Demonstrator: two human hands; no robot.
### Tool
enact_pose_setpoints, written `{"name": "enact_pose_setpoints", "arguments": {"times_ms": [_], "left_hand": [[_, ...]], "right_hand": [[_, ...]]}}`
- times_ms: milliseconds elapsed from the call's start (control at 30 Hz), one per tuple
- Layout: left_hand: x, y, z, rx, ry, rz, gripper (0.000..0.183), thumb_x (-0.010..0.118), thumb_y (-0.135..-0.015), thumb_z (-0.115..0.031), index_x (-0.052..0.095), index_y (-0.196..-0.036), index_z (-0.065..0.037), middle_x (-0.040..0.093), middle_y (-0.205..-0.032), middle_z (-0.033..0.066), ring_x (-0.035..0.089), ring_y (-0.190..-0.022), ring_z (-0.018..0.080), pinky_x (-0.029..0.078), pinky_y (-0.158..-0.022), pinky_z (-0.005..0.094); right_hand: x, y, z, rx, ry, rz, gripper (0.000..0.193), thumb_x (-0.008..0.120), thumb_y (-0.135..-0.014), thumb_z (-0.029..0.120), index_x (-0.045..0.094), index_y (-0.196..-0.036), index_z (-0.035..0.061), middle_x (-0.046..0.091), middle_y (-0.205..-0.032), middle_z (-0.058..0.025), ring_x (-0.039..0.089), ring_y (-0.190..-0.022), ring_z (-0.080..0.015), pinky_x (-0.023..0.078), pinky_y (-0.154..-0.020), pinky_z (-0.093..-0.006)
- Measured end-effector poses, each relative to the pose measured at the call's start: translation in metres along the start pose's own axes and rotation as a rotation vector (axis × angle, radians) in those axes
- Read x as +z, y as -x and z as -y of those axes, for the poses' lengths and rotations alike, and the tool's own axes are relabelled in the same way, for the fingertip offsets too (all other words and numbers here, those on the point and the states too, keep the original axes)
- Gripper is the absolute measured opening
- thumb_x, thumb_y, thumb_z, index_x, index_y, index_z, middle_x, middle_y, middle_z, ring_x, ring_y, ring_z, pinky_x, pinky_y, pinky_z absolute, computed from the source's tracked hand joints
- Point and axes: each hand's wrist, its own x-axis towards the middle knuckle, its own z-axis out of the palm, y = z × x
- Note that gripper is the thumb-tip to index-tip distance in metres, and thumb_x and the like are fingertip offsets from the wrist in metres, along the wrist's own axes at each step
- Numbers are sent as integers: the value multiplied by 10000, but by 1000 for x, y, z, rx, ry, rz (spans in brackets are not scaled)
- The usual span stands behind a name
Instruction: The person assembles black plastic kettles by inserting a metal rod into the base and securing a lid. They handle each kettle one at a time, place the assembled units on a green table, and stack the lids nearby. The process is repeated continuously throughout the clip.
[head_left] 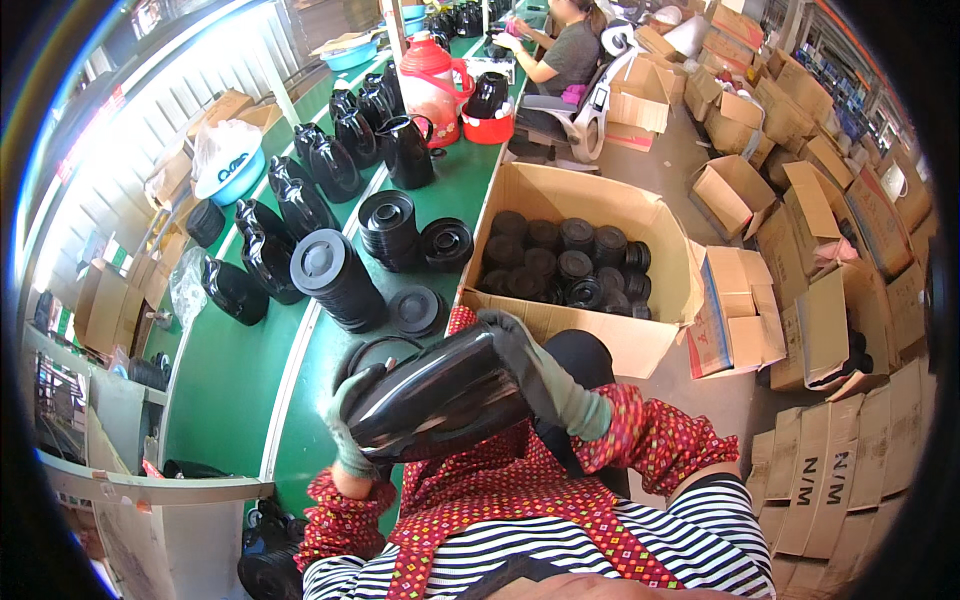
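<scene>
Both my hands are gloved in grey-green and hold a glossy black jug body (440,392), tilted on its side in front of my chest. My left hand (348,420) grips its lower-left end; my right hand (535,372) is wrapped over its upper-right end, with the fingertips partly hidden. Just beyond the jug, a black round part (378,355) lies on the green table. Past it stand a tall stack of black discs (338,283) and a single black disc (417,311). Farther back are another stack of black round parts (388,232) and a black ring-shaped part (446,244).
Several black jugs (330,168) stand in rows along the green table (215,405). A cardboard box (605,325) of black round parts sits at its right edge. Beyond are a pink-red flask (430,85), a red basin (488,130) and a seated person (570,55). Cartons (740,305) crowd the right.
</scene>
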Motion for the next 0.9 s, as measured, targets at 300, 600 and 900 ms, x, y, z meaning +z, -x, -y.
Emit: {"name": "enact_pose_setpoints", "arguments": {"times_ms": [300, 600, 900], "left_hand": [[-41, -35, -30, -12, 176, 63, 669, 972, -704, -190, 686, -1243, 85, 735, -1252, 172, 708, -1171, 272, 575, -1029, 407], [-41, -53, -71, 235, -110, 185, 460, 898, -733, -162, 763, -1137, 9, 694, -1271, 285, 767, -1039, 368, 611, -921, 382], [0, 3, 7, -336, 838, 125, 727, 973, -672, -136, 667, -1310, 32, 721, -1302, 122, 676, -1185, 183, 550, -1059, 390]], "right_hand": [[-54, 3, -25, -19, -168, 415, 838, 414, -1096, 611, 298, -1659, 2, 284, -1721, -191, 317, -1572, -316, 254, -1286, -406], [-22, 20, -3, 216, -391, 79, 804, 447, -1075, 662, 538, -1506, -11, 612, -1473, -228, 566, -1405, -321, 415, -1209, -451], [6, 36, 3, -668, 138, 72, 788, 482, -1078, 616, 410, -1605, 35, 378, -1669, -162, 520, -1436, -273, 461, -1166, -443]]}}
